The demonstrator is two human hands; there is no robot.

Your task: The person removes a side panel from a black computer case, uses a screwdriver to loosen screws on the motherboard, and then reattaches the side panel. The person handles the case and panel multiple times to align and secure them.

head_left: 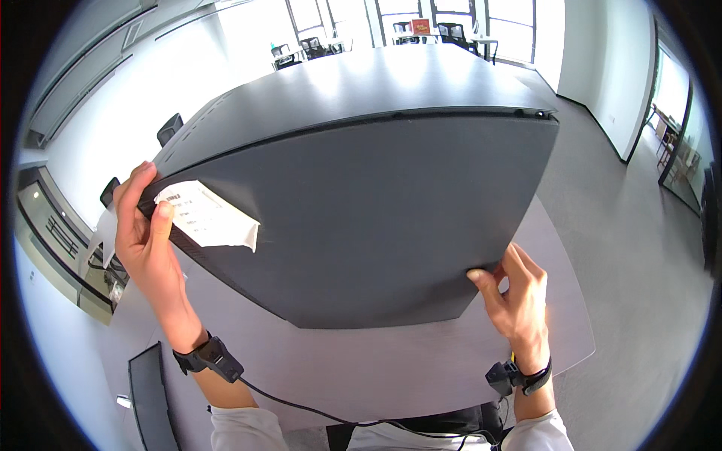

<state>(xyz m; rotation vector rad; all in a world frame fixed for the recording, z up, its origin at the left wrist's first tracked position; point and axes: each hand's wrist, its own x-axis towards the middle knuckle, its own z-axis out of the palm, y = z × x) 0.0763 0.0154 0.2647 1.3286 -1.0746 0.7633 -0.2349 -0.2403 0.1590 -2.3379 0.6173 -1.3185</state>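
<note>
Currently, a large dark-grey, box-shaped case is tilted over the middle of the table, covering its far edge; whether it rests on the tabletop cannot be told. The person's left hand grasps the case at its left end, fingers over the upper edge and thumb on the near face, beside a white label with a lifted lower corner. The right hand grips the lower right edge between thumb and fingers, above the table's right part. Each wrist wears a black strap with a small device, and a black cable runs from the left one past the table's near edge. By the near left corner is a narrow dark panel. Far beyond the table, black chairs stand by desks and windows.
</note>
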